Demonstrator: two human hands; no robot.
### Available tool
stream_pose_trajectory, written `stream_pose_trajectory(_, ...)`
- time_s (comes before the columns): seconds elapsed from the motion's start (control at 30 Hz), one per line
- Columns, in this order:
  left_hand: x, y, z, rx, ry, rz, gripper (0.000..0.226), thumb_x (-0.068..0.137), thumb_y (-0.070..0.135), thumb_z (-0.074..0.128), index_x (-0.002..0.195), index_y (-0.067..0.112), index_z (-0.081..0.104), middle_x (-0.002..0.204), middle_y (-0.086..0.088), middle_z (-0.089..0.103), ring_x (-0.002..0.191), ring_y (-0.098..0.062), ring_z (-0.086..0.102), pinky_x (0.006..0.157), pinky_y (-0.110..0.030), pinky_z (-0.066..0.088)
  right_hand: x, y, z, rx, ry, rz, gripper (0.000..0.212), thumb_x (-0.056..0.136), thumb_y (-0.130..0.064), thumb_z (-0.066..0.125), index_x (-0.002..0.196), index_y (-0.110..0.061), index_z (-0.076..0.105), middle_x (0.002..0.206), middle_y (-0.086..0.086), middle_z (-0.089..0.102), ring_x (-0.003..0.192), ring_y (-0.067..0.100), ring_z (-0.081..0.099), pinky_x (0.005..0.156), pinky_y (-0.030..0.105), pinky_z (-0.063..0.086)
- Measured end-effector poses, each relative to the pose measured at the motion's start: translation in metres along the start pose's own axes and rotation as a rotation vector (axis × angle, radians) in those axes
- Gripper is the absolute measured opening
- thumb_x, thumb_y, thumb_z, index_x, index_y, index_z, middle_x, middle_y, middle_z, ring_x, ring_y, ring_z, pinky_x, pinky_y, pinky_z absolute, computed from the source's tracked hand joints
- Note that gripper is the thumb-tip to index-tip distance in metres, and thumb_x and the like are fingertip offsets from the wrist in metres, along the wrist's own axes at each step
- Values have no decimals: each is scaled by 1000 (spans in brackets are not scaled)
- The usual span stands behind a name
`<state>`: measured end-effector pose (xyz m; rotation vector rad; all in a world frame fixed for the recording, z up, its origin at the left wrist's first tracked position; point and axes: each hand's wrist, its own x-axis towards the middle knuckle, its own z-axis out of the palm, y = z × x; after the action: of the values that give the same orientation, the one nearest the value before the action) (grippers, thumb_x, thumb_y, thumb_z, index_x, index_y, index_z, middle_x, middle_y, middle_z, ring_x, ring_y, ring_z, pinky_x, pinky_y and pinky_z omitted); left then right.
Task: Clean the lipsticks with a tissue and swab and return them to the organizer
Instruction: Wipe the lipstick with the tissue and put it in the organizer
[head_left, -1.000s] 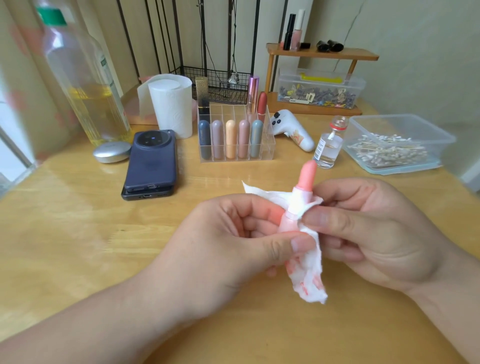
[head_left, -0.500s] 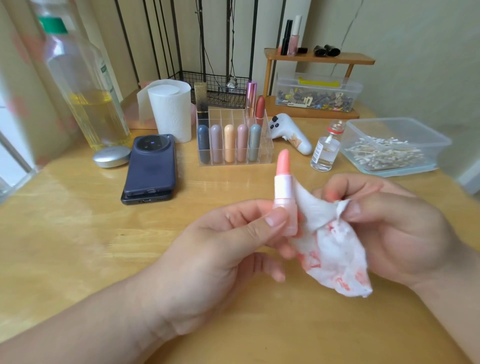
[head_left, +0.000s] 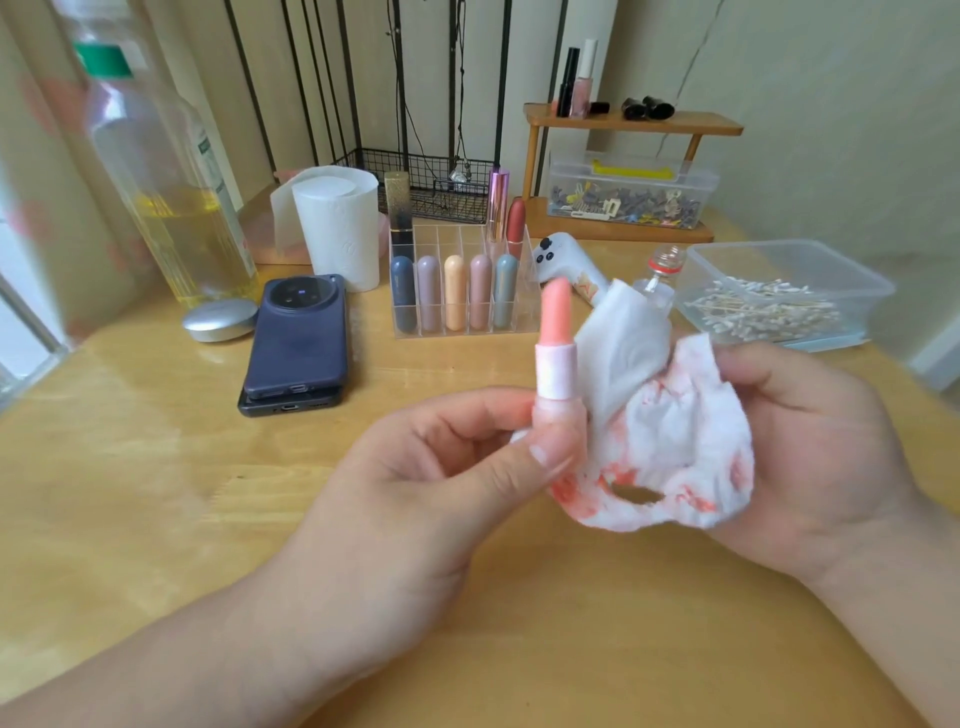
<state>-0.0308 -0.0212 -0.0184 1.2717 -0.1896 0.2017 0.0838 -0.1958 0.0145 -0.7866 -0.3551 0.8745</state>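
Observation:
My left hand (head_left: 415, 467) pinches an uncapped pink lipstick (head_left: 556, 343) upright by its base, the coral bullet fully exposed. To its right, my right hand (head_left: 826, 457) holds a crumpled white tissue (head_left: 670, 436) smeared with red stains; the tissue lies beside the lipstick tube, touching its lower part. Behind them stands a clear acrylic organizer (head_left: 462, 327) with several capped lipsticks in its front row and taller ones at the back. A clear tub of cotton swabs (head_left: 779, 291) sits at the right.
Two stacked phones (head_left: 296, 343) lie left of the organizer, with a silver round tin (head_left: 221, 319) and a large oil bottle (head_left: 171, 171) further left. A tissue roll (head_left: 337, 228), a small glass vial (head_left: 660, 280), a white device (head_left: 571, 260) and a wooden shelf (head_left: 634, 124) stand behind.
The tissue has come off the lipstick tube and opened out in my right hand. My left hand has lifted the lipstick a little, its bullet now bare.

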Motion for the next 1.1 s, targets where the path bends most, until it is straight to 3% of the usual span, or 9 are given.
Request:
stream_pose_trajectory(0.07,2,1,-1,-18,79,62,19,84,23,72,98,12,79,88,-4,75,83,-14,68,80,-23,52,0,4,0,91,-173,50,53,100,-29,48,143,2,46,141,26,51,132,39,48,112,54,35)
stream_pose_trajectory(0.13,5,2,-2,-17,144,98,20,84,24,70,98,13,80,92,-7,77,86,-17,70,79,-23,53,-1,7,-7,-75,-157,60,72,91,-45,64,144,0,44,129,24,58,110,36,60,86,48,52)
stream_pose_trajectory(0.2,6,2,-4,-5,172,110,20,84,26,69,97,15,80,92,-6,77,87,-17,71,78,-24,53,-3,9,-9,-298,-64,17,64,78,-44,78,122,0,63,106,20,65,83,27,62,59,35,52)
stream_pose_trajectory(0.33,3,2,-2,7,143,105,18,84,23,68,96,18,81,90,-2,78,86,-14,72,80,-21,53,-6,11,-7,-496,75,-77,26,71,-21,82,90,-5,75,81,14,66,64,18,55,46,25,43)
stream_pose_trajectory(0.53,6,2,-3,-15,178,78,20,82,26,71,95,14,80,91,-6,77,87,-20,72,83,-27,54,-2,9,-9,-478,205,-181,50,69,-13,82,113,6,67,123,42,56,103,66,50,77,53,37)
stream_pose_trajectory(0.67,3,2,-2,130,149,32,19,84,27,71,98,17,78,98,-4,78,95,-15,72,84,-19,52,-3,6,-10,-473,245,-231,23,72,-5,68,95,0,71,91,23,69,77,33,61,55,36,44)
stream_pose_trajectory(0.77,0,2,0,236,104,26,19,86,26,68,96,12,77,106,-1,75,99,-9,70,89,-21,53,-3,7,-7,-405,213,-264,37,77,-1,59,112,9,66,111,28,69,103,40,68,86,43,58)
stream_pose_trajectory(0.93,-3,2,1,453,139,124,30,84,42,71,101,17,75,148,10,50,143,-10,39,117,-47,32,-6,14,-1,-467,184,-216,38,79,-1,60,115,10,65,115,33,66,109,50,63,98,60,48)
stream_pose_trajectory(1.1,-5,13,2,530,39,219,12,87,37,68,95,29,71,149,12,49,145,-6,34,114,-41,30,-8,7,1,-522,150,-154,44,67,-11,83,98,14,64,96,35,66,85,44,68,75,47,56)
